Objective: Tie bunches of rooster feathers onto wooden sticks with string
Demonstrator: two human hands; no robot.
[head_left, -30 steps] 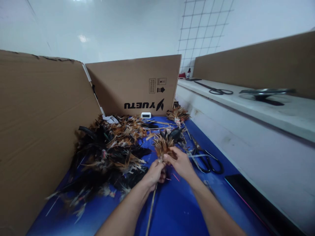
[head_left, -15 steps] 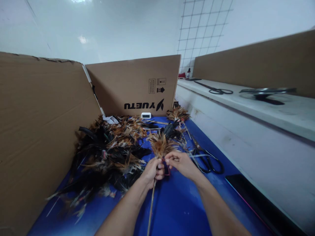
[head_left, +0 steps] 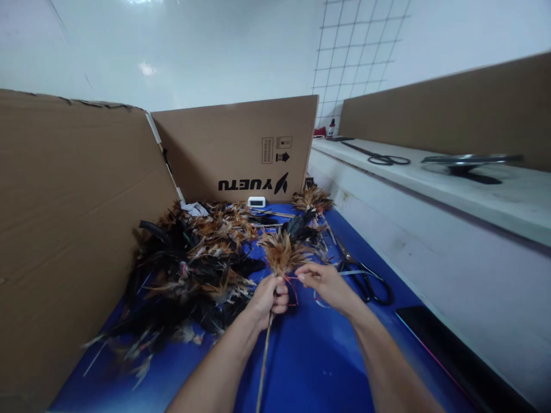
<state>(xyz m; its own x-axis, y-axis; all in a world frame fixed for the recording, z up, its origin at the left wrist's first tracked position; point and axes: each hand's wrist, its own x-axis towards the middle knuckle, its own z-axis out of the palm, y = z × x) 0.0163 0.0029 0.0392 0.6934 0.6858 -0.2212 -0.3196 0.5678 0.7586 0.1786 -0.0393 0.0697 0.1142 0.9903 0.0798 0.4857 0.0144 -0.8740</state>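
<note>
My left hand (head_left: pixel 270 299) is closed around a thin stick (head_left: pixel 263 361), just below a tuft of brown feathers (head_left: pixel 280 252) fixed at its upper end. To the right, my right hand (head_left: pixel 319 281) pinches a thin red string (head_left: pixel 296 293) between thumb and fingertips. The string runs from the base of the tuft to my right fingertips, with a loop hanging beneath. Black feathers (head_left: pixel 299 226) lie just behind the tuft.
A large pile of black and brown feathers (head_left: pixel 193 264) covers the left of the blue table (head_left: pixel 318 367). Black-handled scissors (head_left: pixel 365 281) and a dark flat object (head_left: pixel 447 344) lie right. Cardboard panels (head_left: pixel 232 149) enclose the back and left; a white ledge (head_left: pixel 465 195) runs along the right.
My right hand has moved slightly right, away from my left hand, drawing out the red string. My left hand stays on the stick.
</note>
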